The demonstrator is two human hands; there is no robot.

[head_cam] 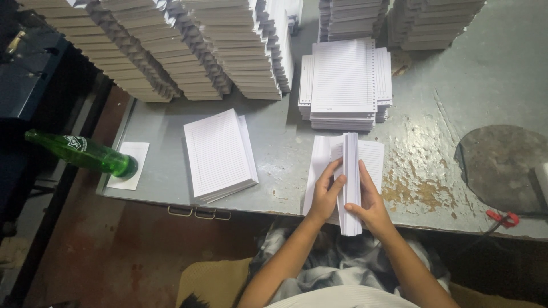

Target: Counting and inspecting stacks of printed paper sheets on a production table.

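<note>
Evidently a bundle of ruled sheets [350,182] is gripped upright between the left hand [325,197] and right hand [368,202] at the table [491,80] edge — loosened fingers, and sheets could be spilled to the floor

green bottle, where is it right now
In the head view the green bottle stands at the table's left edge on a white paper slip, far from both hands.

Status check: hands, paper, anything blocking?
Left hand and right hand each hold a grip on the upright sheaf of white ruled sheets. Sheaf stands on edge at the grey metal table front. Nothing blocking.
</note>
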